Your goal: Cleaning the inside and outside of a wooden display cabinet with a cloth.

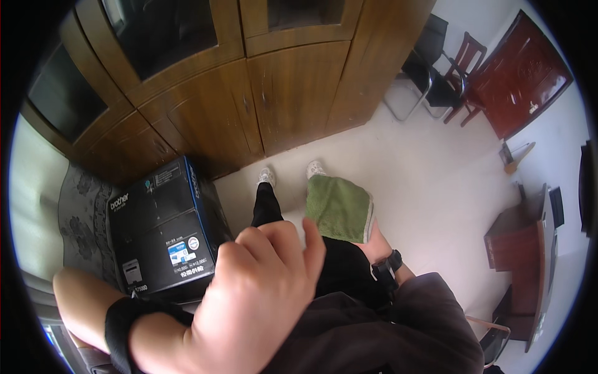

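Close to the camera is my left hand (261, 280), its back towards me and its fingers curled. The inside of that hand is hidden, so I cannot tell if anything is in it. A green plush cloth (340, 208) with a pale edge hangs at my right hand (369, 245), over the floor in front of my right leg. The cloth covers most of that hand, and only the part by the wrist shows. Left of my legs stands a large black Brother printer box (154, 219), beyond my left forearm.
A wooden cabinet (299, 98) with glass upper doors runs along the front. Patterned grey fabric (81, 215) hangs left of the box. To the right are a black metal-framed chair (432, 70), a wooden chair (467, 53), a red door (523, 79) and a wooden desk (518, 243).
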`<state>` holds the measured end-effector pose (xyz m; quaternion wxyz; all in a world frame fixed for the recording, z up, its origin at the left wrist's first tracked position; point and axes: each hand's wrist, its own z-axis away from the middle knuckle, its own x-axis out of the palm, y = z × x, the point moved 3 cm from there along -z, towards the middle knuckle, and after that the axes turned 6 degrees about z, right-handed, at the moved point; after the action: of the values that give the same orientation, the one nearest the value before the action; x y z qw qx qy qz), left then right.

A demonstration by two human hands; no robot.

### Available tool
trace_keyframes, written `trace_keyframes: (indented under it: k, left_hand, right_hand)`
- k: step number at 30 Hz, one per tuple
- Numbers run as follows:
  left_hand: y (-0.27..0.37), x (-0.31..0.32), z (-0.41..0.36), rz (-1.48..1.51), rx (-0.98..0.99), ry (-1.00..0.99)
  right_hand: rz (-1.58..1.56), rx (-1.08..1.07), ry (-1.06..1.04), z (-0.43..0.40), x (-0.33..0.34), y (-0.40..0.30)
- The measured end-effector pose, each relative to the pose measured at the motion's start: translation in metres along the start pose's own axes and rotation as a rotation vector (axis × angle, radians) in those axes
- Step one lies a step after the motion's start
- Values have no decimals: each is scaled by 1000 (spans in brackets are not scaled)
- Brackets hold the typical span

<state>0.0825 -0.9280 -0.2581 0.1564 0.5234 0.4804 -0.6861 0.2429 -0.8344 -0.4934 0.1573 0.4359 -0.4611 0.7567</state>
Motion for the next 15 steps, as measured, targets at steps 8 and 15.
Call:
trace_keyframes:
  k: [8,15]
  left_hand:
    - [-33,66,-8,39,12,-262]
    - [-91,112,-26,19,-152,-229]
  right_hand:
    - [-60,-77,79,-2,-10,-5]
    - [-61,-190,192,14,-24,-31]
